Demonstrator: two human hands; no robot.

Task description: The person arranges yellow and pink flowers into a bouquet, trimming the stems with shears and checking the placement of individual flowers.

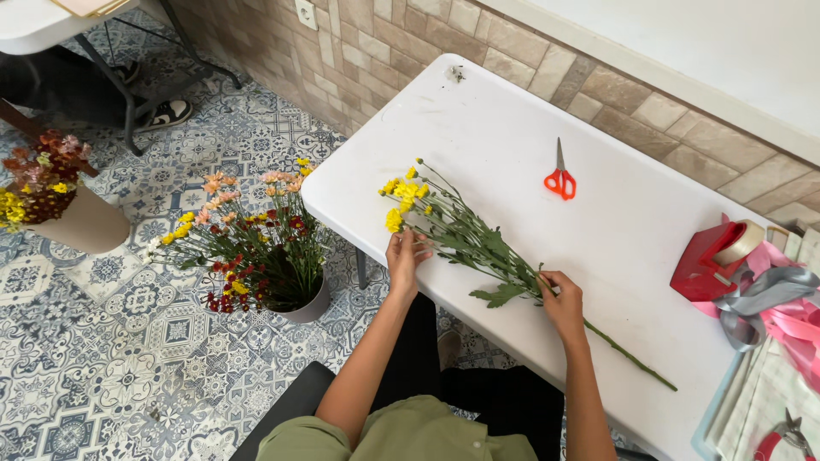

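- The left hand (pixel 407 256) rests at the near edge of the white folding table (pixel 512 128), fingers loosely curled around the upper stems of a bunch of yellow chrysanthemums (pixel 461 235), just below the blooms.
- The right hand (pixel 562 299) lies further along the same bunch, fingertips pinched on the leafy middle of the stems; how firmly it grips I cannot tell.
- The bunch lies flat on the table, slanting from the yellow heads near the table's left corner down toward the near edge, with one bare green stem trailing out past the right hand.
- Orange-handled scissors (pixel 559 177) lie closed in the middle of the table, well apart from both hands, toward the far wall edge.
- A red tape dispenser (pixel 713 256) sits at the right end of the table, beside grey ribbon (pixel 764 294) and pink ribbon (pixel 790 329).
- On the patterned tile floor (pixel 111 358), just off the table's left corner, stands a grey pot of mixed flowers (pixel 256 256).
- A tan bucket of flowers (pixel 51 201) stands further left, well apart.
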